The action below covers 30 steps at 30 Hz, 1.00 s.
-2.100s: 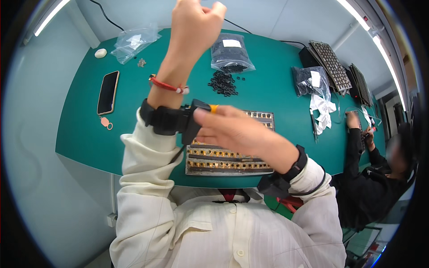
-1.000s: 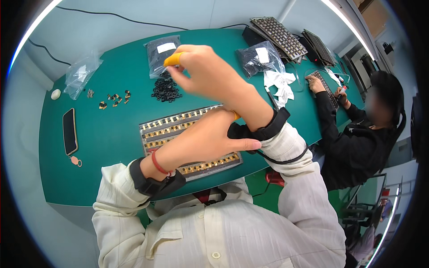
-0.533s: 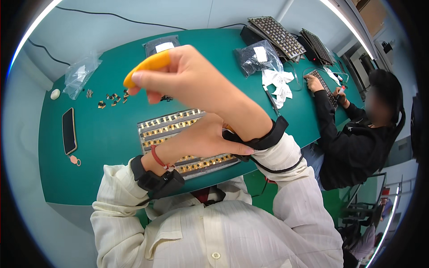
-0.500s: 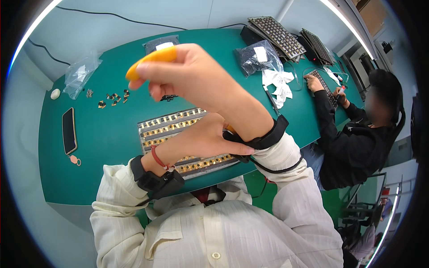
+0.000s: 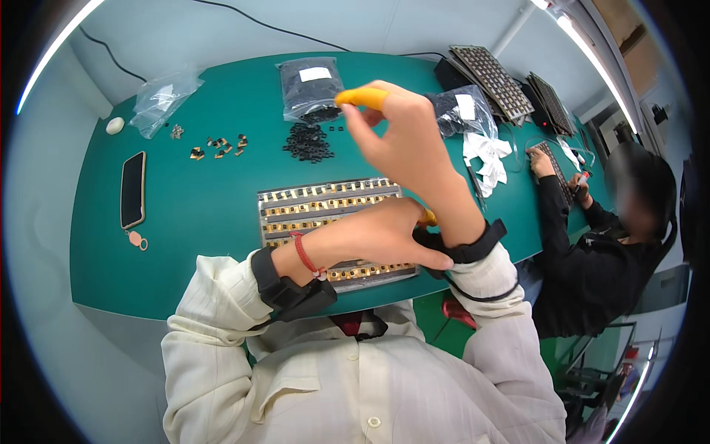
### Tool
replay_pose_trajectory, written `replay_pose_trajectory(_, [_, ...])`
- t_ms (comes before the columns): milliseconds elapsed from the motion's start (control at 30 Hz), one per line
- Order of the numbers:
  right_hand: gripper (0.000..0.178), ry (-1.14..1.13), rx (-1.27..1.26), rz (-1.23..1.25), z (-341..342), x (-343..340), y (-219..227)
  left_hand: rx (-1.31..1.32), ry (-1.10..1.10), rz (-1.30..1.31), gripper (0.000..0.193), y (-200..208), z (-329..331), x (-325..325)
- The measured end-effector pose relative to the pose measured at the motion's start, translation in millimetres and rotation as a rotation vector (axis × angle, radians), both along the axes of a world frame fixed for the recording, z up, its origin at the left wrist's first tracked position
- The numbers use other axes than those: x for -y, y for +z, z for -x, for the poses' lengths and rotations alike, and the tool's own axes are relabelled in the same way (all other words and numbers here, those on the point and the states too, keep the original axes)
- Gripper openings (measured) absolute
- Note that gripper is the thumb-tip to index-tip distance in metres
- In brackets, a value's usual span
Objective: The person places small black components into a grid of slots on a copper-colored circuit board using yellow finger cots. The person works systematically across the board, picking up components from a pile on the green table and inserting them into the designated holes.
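Note:
My right hand (image 5: 405,126) is raised over the table, holding nothing, with its thumb and index finger apart. A yellow finger cot (image 5: 362,98) covers its index fingertip. Crossing below it, my left hand (image 5: 388,231) grips the black wristband (image 5: 477,243) on my right wrist, thumb on the near side and the other fingers partly hidden. Another yellow finger cot (image 5: 429,217) shows on my left hand. Under my arms lies a tray (image 5: 296,212) with rows of small gold and black parts, partly covered. My left wrist carries a black band (image 5: 277,280) and a red bracelet (image 5: 303,255).
Behind the tray lie a heap of small black parts (image 5: 309,143) and a bag of them (image 5: 309,78). Loose gold-black pieces (image 5: 222,146), a phone (image 5: 133,190) and a clear bag (image 5: 166,100) are at left. Right are white cloth (image 5: 488,159), stacked trays (image 5: 492,81) and a co-worker (image 5: 592,244).
My right hand has swung right, uncovering the black heap and its bag, and its thumb has parted from the index finger. My left hand stays at the wristband. The whole view has shifted.

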State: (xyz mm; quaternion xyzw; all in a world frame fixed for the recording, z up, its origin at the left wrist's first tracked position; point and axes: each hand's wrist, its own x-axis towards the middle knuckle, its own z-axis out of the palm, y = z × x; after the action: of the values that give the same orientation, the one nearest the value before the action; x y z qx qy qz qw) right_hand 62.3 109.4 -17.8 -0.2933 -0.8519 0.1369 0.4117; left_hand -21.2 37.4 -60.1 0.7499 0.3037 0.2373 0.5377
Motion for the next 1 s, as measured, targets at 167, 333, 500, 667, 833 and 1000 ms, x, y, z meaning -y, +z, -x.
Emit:
replay_pose_trajectory(167, [0.017, -0.149, 0.113, 0.127, -52.6, -18.4, -21.5, -0.329, 0.084, -0.031, 0.056, 12.3, 60.6, -14.5])
replay_pose_trajectory(333, [0.02, -0.257, 0.082, 0.268, -85.2, -35.7, -49.1, -0.551, 0.545, -0.07, 0.042, -27.6, 147.5, -49.6])
replay_pose_trajectory(500, [0.022, -0.19, 0.162, 0.397, -78.6, -38.5, -62.2, -0.655, 0.748, -0.142, 0.031, -61.0, 168.3, -61.9])
replay_pose_trajectory(667, [0.024, -0.093, 0.28, 0.461, -61.1, -38.1, -57.5, -0.594, 0.688, -0.412, 0.025, -84.5, 154.2, -62.7])
replay_pose_trajectory(833, [0.024, -0.034, 0.374, 0.505, -55.1, -48.2, -67.2, -0.501, 0.548, -0.293, 0.024, -63.8, 149.2, -40.6])
replay_pose_trajectory(1000, [0.022, 0.01, 0.372, 0.557, -48.9, -52.6, -81.2, -0.493, 0.66, -0.174, 0.022, -55.1, 153.2, -36.6])
